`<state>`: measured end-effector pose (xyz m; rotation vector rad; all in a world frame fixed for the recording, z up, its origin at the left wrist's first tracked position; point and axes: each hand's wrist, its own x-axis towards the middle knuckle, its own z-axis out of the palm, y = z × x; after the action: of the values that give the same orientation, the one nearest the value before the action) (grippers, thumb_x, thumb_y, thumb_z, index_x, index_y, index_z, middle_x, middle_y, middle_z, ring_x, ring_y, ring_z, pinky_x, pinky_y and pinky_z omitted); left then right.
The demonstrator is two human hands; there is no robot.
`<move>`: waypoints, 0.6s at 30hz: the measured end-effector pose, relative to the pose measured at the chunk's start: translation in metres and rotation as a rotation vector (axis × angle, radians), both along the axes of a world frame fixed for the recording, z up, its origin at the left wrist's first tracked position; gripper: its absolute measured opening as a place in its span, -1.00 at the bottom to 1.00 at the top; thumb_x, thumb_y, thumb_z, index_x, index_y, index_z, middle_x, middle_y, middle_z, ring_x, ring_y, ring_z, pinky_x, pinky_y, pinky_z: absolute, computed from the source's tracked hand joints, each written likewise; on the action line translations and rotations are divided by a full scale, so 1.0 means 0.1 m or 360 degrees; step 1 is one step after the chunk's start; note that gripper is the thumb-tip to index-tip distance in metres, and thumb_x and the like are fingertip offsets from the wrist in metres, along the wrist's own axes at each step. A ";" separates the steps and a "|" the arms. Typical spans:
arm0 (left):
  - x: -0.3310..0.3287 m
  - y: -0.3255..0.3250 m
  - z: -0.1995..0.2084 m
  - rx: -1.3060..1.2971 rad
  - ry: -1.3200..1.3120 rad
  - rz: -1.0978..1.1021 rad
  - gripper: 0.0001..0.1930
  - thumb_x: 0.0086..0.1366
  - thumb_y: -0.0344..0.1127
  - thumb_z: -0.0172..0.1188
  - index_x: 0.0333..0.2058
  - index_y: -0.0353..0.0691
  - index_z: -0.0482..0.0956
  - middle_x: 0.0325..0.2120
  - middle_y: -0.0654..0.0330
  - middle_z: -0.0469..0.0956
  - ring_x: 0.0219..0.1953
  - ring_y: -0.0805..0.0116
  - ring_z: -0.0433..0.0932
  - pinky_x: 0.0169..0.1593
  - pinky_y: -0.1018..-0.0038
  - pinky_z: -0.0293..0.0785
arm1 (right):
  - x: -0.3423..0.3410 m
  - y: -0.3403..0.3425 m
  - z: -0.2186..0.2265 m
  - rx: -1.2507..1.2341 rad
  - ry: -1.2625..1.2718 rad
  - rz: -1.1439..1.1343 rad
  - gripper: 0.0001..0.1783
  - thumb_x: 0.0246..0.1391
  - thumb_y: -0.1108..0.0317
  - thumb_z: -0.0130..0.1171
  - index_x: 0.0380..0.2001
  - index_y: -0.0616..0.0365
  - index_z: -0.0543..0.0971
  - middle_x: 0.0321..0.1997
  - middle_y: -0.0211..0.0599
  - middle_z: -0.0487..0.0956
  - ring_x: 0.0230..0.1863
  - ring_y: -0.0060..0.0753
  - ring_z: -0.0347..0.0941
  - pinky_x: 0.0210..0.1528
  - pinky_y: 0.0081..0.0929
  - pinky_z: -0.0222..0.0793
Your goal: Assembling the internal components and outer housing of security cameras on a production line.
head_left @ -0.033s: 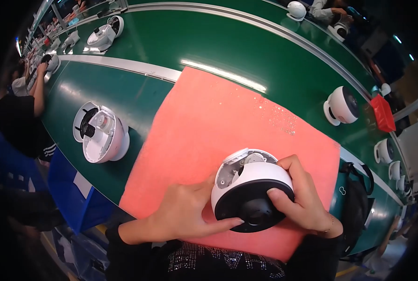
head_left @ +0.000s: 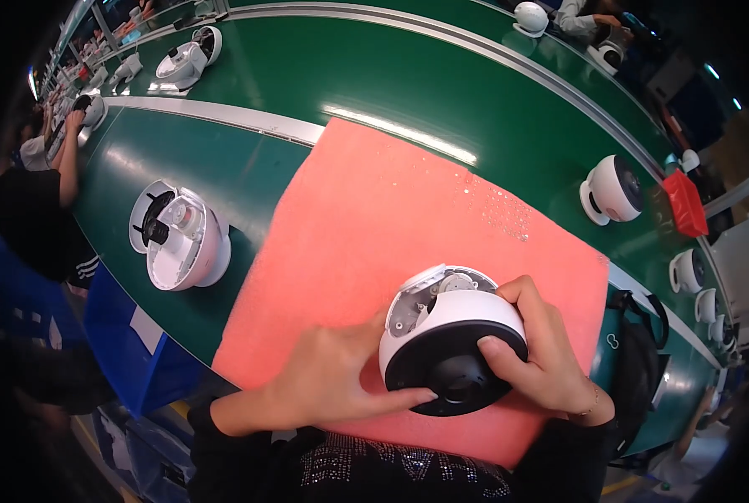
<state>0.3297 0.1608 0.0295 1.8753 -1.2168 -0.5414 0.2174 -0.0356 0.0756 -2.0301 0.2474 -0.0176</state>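
Cupping open, black-fronted white housing (head_left: 453, 339), grey parts (head_left: 456, 283) inside

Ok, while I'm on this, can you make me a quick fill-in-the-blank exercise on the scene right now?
1. The left hand and right hand hold a round white device with a ____ front.
2. The right hand rests its ____ on that front.
3. An open white device sits to the ____ of the pink cloth.

Missing words: black; thumb; left.
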 end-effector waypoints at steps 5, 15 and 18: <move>0.25 -0.04 0.13 0.0698 0.0159 -0.0105 -0.45 -0.18 -0.07 0.38 -0.25 -0.33 0.50 -0.48 0.06 0.55 -0.43 0.23 0.58 -0.29 0.49 0.45 | 0.17 -0.08 0.04 -0.0526 -0.0029 0.0122 -0.69 -0.06 0.23 0.15 -0.44 0.29 0.38 -0.47 -0.09 0.43 -0.48 -0.22 0.42 -0.45 -0.43 0.31; 0.03 0.22 -0.44 -0.0155 0.0333 -0.0207 -0.49 0.15 0.02 0.04 -0.10 -0.30 0.42 0.17 -0.20 -0.03 0.25 -0.14 -0.20 0.21 0.09 -0.05 | 0.08 -0.09 0.03 0.0114 -0.0099 -0.0051 -0.71 -0.06 0.31 0.13 -0.37 0.27 0.32 -0.56 -0.24 0.45 -0.54 -0.52 0.39 -0.48 -0.62 0.28; -0.02 0.21 -0.51 -0.0240 0.0246 -0.0337 -0.48 0.19 0.03 -0.05 -0.02 -0.26 0.38 0.23 -0.15 -0.28 0.24 -0.24 -0.47 0.22 -0.02 -0.25 | 0.14 -0.01 0.01 0.0072 -0.0099 -0.0111 -0.71 -0.07 0.31 0.14 -0.37 0.27 0.33 -0.55 -0.22 0.47 -0.53 -0.49 0.42 -0.47 -0.60 0.30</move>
<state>0.3276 0.1814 -0.0214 1.5595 -1.3221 -0.6759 0.2312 -0.0365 0.0766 -1.9716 0.2769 -0.1175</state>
